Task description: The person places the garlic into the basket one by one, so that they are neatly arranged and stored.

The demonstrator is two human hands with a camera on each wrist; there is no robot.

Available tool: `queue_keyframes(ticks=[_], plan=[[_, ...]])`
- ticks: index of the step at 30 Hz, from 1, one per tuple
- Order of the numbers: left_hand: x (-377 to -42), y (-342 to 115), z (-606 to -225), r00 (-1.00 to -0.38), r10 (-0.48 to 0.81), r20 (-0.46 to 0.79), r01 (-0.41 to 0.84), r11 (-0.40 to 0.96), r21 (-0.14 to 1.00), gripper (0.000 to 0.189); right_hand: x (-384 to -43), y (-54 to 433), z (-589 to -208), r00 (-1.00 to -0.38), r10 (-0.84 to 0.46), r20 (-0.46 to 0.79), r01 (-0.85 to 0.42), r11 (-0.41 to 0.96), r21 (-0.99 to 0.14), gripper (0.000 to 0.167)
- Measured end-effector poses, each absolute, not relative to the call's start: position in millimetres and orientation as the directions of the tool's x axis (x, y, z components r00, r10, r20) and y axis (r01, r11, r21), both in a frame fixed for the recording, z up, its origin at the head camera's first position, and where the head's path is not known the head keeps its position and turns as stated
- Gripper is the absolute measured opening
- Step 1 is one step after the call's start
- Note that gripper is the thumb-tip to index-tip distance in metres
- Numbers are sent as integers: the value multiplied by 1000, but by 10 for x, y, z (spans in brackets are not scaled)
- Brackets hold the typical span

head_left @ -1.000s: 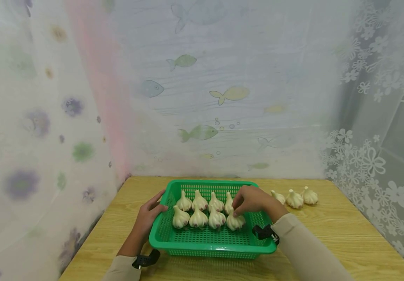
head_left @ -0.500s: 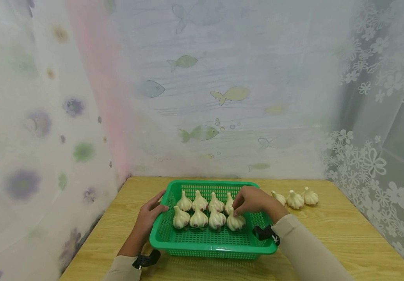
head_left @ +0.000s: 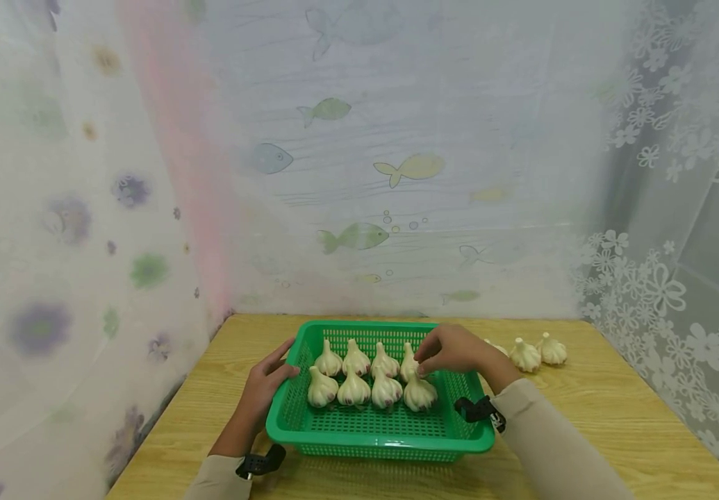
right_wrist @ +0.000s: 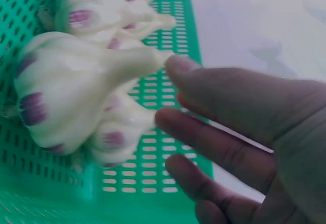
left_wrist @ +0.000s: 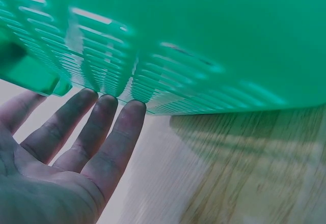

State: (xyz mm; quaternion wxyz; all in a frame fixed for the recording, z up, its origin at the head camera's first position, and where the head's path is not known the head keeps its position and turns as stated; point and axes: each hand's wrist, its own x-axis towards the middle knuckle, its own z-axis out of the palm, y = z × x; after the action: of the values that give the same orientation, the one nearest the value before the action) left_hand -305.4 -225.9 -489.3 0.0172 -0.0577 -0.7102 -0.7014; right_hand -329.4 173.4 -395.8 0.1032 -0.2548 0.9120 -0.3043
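Observation:
A green plastic basket (head_left: 384,442) holds several garlic bulbs with purple marks, stems up, in two rows. At the right end of the front row stands one garlic bulb (head_left: 420,396). My right hand (head_left: 456,349) is just above it, thumb and fingers spread apart; in the right wrist view the thumb tip is right at this bulb's stem (right_wrist: 137,62). Behind it is another garlic bulb (right_wrist: 119,132), close to the index fingertip. My left hand (head_left: 265,378) rests at the basket's left side, thumb over the rim, nearly straight fingers (left_wrist: 114,147) touching the slotted outer wall.
Beyond the basket's right side, several more garlic bulbs (head_left: 525,355) sit on the wooden table (head_left: 603,410), one partly hidden by the right hand. Patterned curtains (head_left: 334,194) stand behind the table and at both sides.
My right hand has let go of the front right garlic bulb's stem and moved slightly up and right, its fingers parting. The bulb stays in place. My left hand has not moved.

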Motion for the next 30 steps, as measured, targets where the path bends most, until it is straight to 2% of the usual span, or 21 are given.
queue_keyframes(ticks=[5,11,17,24,30], plan=[[-3057,-2258,-4880,-993,69,95,96,2,995,62,-3326,1885,-3909,-871,-487,67,-410,646,-644,29],[-3040,-2248,-4857,-994,68,89,89,5,996,61,-3332,2126,-3874,-916,-353,192,-384,624,-681,42],[-3032,-2255,-4863,-994,69,86,87,5,996,61,-3329,2343,-3993,-933,-232,275,-360,579,-731,49],[-3037,-2252,-4866,-994,68,90,91,3,996,61,-3295,2548,-4197,-947,-66,316,-302,519,-799,56],[-3045,-2250,-4871,-993,67,93,94,7,996,61,-3250,2680,-4391,-952,26,305,-245,535,-809,57]])
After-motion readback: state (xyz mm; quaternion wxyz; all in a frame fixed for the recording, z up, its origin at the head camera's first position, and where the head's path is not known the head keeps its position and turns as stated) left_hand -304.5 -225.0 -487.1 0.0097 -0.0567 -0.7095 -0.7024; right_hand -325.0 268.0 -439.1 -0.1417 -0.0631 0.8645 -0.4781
